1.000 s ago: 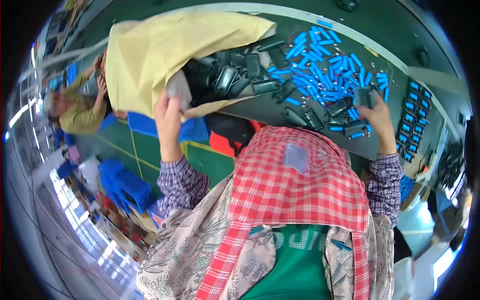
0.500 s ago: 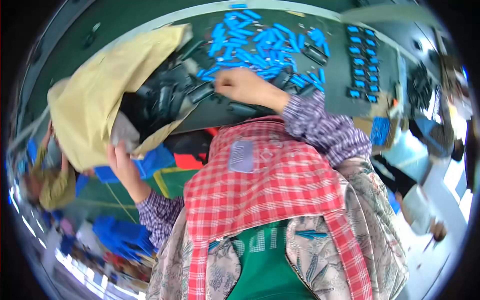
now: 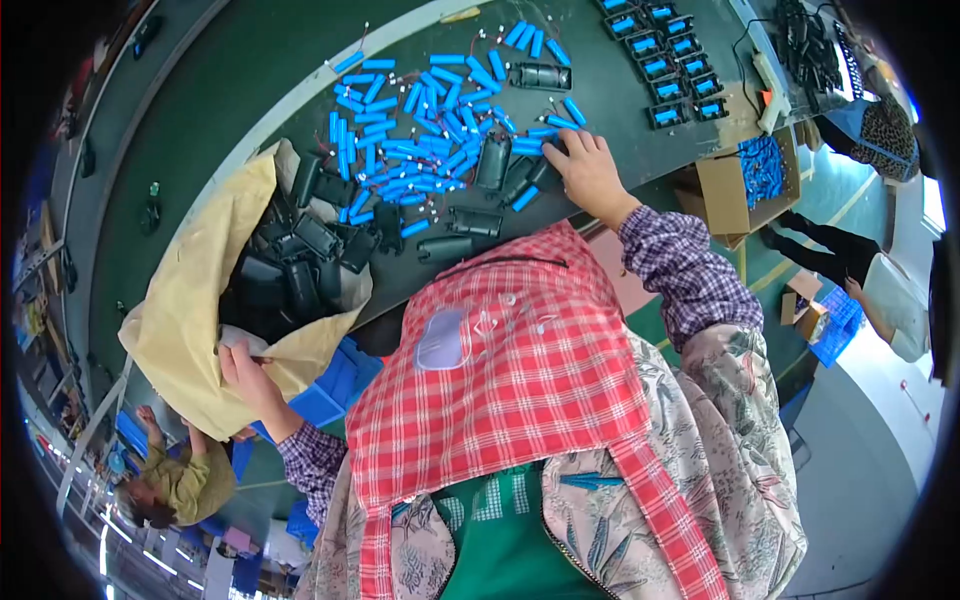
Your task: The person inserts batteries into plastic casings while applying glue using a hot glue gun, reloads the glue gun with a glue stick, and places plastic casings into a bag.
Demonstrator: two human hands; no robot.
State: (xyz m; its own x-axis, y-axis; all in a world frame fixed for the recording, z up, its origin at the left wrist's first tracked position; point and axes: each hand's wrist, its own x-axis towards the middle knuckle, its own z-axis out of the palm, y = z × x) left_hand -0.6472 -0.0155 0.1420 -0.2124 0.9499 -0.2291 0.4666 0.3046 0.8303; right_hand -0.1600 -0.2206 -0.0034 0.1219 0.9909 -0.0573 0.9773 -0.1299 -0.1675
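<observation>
My left hand is closed on the folded rim of a yellow sack. Black plastic casings spill from the sack's mouth onto the table. At the right edge of a scattered pile of blue cylindrical batteries, my right hand reaches down with its fingers slightly apart. Its fingertips are beside a blue battery; whether they touch it is unclear, and nothing shows in its grasp. Just left of that hand are a black casing standing among the batteries and another black casing.
Black casings with blue batteries inside line the table's right side in rows. Beyond the table's edge stands a cardboard box of blue items. One black casing lies behind the pile. Other people are at lower left and far right.
My right hand has moved right, from beside the sack's mouth to the right edge of the battery pile. My left hand keeps hold of the sack. The camera view has shifted.
</observation>
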